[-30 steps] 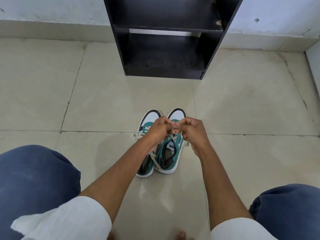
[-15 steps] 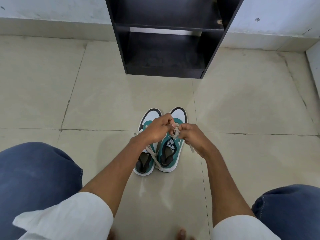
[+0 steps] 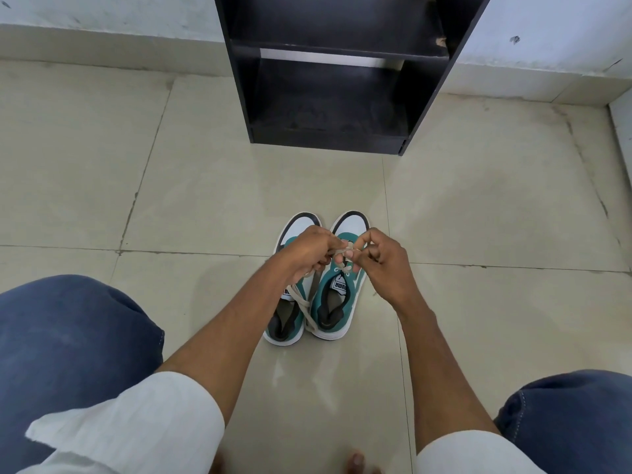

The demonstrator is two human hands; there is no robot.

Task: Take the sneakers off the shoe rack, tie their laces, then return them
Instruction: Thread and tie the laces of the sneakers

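Pinched between the left hand (image 3: 309,254) and right hand (image 3: 378,260), the lace (image 3: 345,250) is gripped over the right sneaker (image 3: 337,302) before the shoe rack (image 3: 335,73), its knot hidden by fingers.

Teal/white sneakers (image 3: 313,289) side-by-side on floor, toes twd black shoe rack (image 3: 337,70).

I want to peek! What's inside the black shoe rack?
The black shoe rack shows two dark shelves with no shoes on them; both sneakers sit on the floor in front. Anything on shelves above is out of view, and the deep corners are too dark to tell.
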